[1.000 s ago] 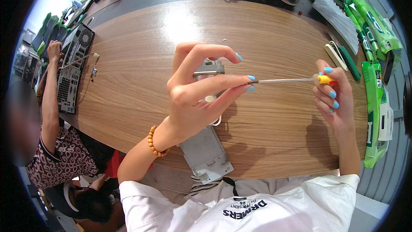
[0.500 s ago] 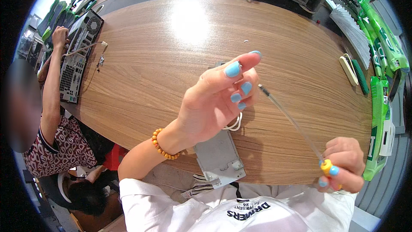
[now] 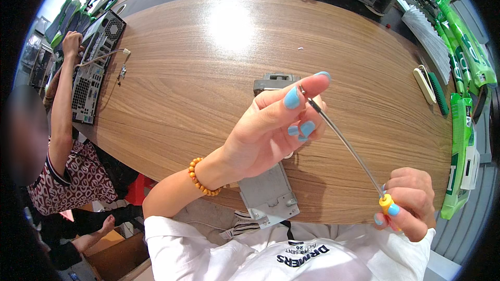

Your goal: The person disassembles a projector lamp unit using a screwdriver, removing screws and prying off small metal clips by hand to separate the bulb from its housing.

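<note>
My left hand (image 3: pixel 260 130) is raised over the table, thumb and forefinger pinching a small metal screw (image 3: pixel 302 89). In my right hand (image 3: pixel 409 200) is a screwdriver (image 3: pixel 350 149) with a yellow handle and a long thin shaft. Its dark tip comes up close to the screw; whether they touch I cannot tell. Beneath my left hand and wrist lies a grey metal plate (image 3: pixel 268 192) at the table's near edge. A grey part with a frame-like top (image 3: pixel 277 79) shows just beyond my left hand, mostly hidden by it.
At the left another person's hand (image 3: pixel 72 43) rests at an opened computer case (image 3: pixel 92 73). Small loose parts (image 3: pixel 122 73) and a cable with a white plug (image 3: pixel 126 51) lie beside it. On the right are a green brush (image 3: pixel 438 93) and green packages (image 3: pixel 461 145).
My left hand has shifted slightly right, uncovering more of the grey part. My right hand has moved a little left, bringing the screwdriver tip nearer the screw.
</note>
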The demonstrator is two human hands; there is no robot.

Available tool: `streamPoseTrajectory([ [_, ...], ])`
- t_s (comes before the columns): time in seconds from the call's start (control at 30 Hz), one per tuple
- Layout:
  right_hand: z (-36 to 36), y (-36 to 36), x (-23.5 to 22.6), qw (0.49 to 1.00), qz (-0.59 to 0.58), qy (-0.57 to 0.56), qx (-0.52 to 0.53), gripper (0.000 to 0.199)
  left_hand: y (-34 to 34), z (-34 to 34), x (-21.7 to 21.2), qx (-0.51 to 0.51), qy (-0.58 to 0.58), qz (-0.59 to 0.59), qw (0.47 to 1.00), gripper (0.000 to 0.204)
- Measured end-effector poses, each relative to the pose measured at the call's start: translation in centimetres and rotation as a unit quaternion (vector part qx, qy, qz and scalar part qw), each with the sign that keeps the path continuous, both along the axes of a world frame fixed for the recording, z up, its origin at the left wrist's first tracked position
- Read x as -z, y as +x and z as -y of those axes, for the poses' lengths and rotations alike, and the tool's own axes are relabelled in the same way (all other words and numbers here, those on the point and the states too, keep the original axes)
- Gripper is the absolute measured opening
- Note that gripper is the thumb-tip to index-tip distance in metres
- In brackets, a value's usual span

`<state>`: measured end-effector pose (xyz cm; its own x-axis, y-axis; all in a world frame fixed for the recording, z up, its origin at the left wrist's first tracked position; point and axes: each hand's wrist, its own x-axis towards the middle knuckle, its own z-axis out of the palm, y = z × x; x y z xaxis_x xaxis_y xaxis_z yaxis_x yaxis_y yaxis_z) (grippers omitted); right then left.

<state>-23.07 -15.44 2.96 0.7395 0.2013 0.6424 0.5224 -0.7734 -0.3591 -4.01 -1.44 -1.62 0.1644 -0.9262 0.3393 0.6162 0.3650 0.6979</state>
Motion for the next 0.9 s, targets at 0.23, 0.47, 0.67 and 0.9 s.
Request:
streamPoseTrajectory([
  [0.23,-0.2,-0.1,-0.5,0.999,-0.013,-0.01,0.032,0.033,-0.2,0.3,0.0,-0.003,-0.003,0.007,1.0,0.026],
  [0.47,0.0,0.1,-0.1,0.999,-0.002,-0.013,0.041,0.033,-0.2,0.3,0.1,-0.017,-0.002,0.02,1.0,0.026],
  [0.67,1.1,1.5,1.2,0.992,0.113,0.004,-0.054,0.027,-0.2,0.2,0.1,-0.034,0.016,0.025,0.999,0.026],
  [0.9,1.3,1.6,1.5,0.991,0.122,0.014,-0.058,0.027,0.1,0.1,0.5,-0.031,0.031,0.02,0.999,0.029],
])
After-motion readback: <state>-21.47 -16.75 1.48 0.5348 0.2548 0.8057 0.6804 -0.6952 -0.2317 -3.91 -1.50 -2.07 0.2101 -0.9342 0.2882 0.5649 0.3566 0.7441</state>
